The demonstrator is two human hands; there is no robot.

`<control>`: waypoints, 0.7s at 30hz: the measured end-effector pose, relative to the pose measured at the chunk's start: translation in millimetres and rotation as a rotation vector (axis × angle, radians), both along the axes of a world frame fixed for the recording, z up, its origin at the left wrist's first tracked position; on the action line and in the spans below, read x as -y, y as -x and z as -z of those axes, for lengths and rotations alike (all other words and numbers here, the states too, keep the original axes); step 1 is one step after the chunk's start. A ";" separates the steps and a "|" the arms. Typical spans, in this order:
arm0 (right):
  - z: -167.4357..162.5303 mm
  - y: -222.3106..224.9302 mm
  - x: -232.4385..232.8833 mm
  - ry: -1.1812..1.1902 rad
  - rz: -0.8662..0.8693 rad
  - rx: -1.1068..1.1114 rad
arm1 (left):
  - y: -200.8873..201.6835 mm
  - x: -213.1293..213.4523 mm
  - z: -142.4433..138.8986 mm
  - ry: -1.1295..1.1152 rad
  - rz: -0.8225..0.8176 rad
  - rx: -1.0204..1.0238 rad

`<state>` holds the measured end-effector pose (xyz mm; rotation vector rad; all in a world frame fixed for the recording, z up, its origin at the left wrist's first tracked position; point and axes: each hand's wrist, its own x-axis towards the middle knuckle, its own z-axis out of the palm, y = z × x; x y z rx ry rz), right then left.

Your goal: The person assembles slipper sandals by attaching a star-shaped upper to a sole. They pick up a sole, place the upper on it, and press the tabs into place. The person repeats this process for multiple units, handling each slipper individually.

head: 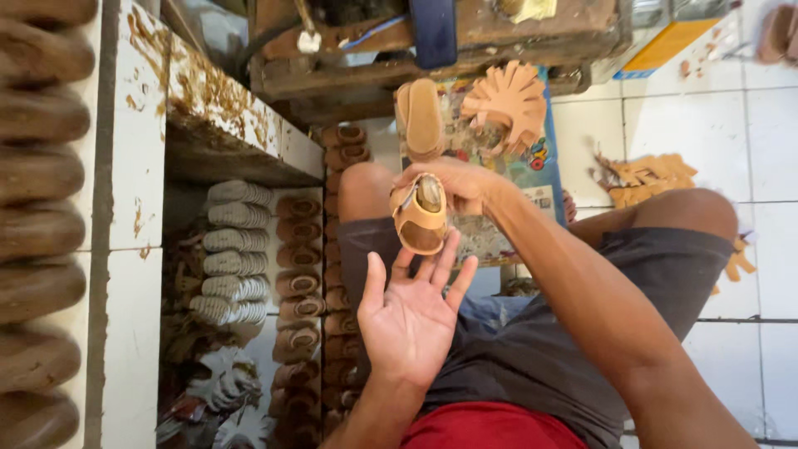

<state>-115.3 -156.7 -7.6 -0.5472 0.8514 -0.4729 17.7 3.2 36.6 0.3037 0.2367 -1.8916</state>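
My right hand [459, 185] grips a small tan sandal [421, 214] with a strap and a metal buckle, held above my lap. My left hand [409, 316] is open, palm up, fingers spread, just below the sandal; its fingertips almost touch the sole. Beyond the sandal, a stack of tan soles [421, 118] and a fanned pile of tan leather cut pieces [507, 98] lie on a colourful printed mat [532, 170]. I sit on the floor in grey shorts, knees apart.
A stained white tiled shelf [133, 166] runs along the left, with brown soles [41, 175] in a row. Below it stand rows of tan sandals [295, 274] and grey-white treaded soles [233, 266]. Leather scraps [644, 176] lie on the white tiled floor. A wooden bench [432, 41] stands ahead.
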 end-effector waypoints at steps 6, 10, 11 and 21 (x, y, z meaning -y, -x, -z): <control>-10.2 10.4 -2.3 0.118 -0.007 -0.186 | 4.3 -1.6 -0.7 -0.007 0.028 0.007; -31.6 18.4 -13.0 0.409 -0.071 -0.511 | 0.0 -6.5 10.7 -0.076 0.100 0.107; -39.1 20.4 -17.6 0.450 -0.065 -0.545 | -0.7 -9.0 14.2 -0.086 0.126 0.129; -81.7 13.8 -63.2 1.055 -0.102 -1.077 | -3.0 -17.0 46.5 0.099 0.175 0.003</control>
